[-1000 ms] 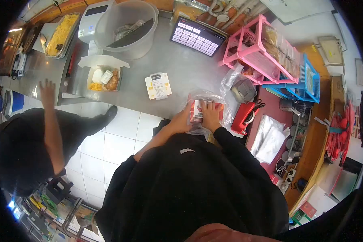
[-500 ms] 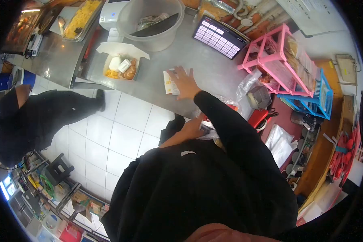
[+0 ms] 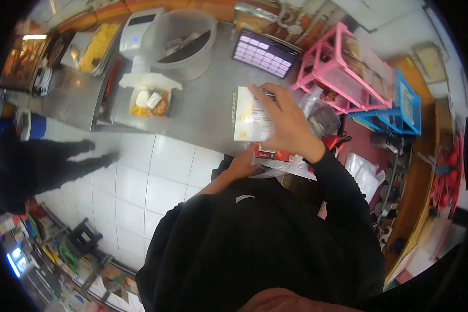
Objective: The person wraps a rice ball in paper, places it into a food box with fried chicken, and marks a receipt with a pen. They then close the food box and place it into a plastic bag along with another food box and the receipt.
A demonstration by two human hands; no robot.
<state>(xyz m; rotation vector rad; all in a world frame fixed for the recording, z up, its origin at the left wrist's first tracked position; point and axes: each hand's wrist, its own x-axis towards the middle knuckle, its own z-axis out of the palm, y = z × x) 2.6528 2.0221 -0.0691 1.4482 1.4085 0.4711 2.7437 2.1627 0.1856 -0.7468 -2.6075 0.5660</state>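
My right hand (image 3: 288,122) is raised above the counter's edge, its fingers closed on a white printed card (image 3: 250,117), held by its upper right part. Close to my body, my left hand (image 3: 243,164) holds the left side of a clear plastic bag (image 3: 275,169). Inside that bag lies a red box (image 3: 270,153); some of my left fingers are hidden behind it. An open white food box (image 3: 151,101) with rice, yellow food, a brown piece and a small packet stands on the metal counter (image 3: 197,114).
Behind the food box is a large clear tub (image 3: 184,52). A tablet (image 3: 265,52) leans at the back, beside a pink rack (image 3: 338,73) and a blue basket (image 3: 408,106). Another person (image 3: 31,166) in dark clothes is at the left on the tiled floor.
My right hand, earlier spread over the card on the counter, has taken hold of it and lifted it up and right. The other person's legs have moved apart.
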